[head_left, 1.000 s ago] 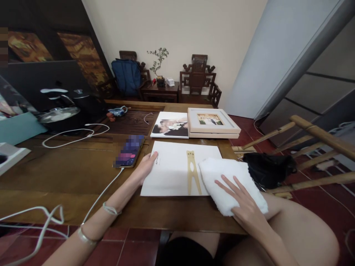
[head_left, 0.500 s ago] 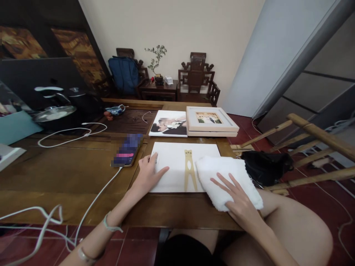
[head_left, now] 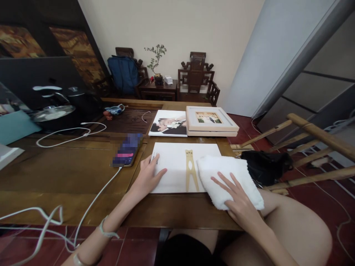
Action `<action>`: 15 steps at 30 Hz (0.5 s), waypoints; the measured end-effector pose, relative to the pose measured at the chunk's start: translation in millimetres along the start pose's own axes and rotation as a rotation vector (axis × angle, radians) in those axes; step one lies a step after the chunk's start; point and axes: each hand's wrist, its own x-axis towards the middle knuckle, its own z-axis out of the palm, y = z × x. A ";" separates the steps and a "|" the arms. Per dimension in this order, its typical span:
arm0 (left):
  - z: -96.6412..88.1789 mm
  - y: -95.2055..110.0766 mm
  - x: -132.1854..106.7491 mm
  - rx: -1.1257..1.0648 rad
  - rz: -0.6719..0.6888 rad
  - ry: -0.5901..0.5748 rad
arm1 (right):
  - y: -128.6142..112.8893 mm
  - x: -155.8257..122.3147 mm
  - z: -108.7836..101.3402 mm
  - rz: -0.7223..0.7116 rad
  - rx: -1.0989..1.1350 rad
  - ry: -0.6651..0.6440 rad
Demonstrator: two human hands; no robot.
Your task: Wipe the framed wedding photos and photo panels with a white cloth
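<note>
A white rectangular panel (head_left: 172,166) lies flat near the table's front edge. On its face is a tan, fork-shaped stand piece (head_left: 190,171) with two legs pointing toward me. My left hand (head_left: 146,175) rests at the panel's left edge, thumb spread over the white face and fingertips beside small dark print. Over the panel's right end lies a fluffy white cloth (head_left: 206,171), hanging past the corner. My right hand (head_left: 235,194) lies on this cloth with its fingers spread. The panel's right end is hidden beneath the cloth.
Behind the panel are a photo print (head_left: 169,125) and stacked picture frames (head_left: 212,120). A charging phone (head_left: 127,151) lies left, its white cable (head_left: 97,195) trailing forward. A glass-lidded pot (head_left: 54,114) stands farther left. A bamboo chair (head_left: 313,159) with a black bag (head_left: 262,166) stands right.
The panel and the stand piece have shifted very slightly to the right. My left thumb has moved a little left; the right hand and cloth stay almost in place.
</note>
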 end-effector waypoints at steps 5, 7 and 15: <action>-2.0 2.5 -1.5 0.069 0.041 -0.064 | 0.0 3.9 -2.0 0.011 -0.012 0.005; 0.8 3.4 -4.9 0.068 0.105 -0.036 | -2.9 3.7 -4.4 0.001 -0.016 -0.006; 1.6 7.5 -8.3 0.002 0.235 -0.143 | -24.4 -4.2 -17.3 -0.027 -0.025 -0.135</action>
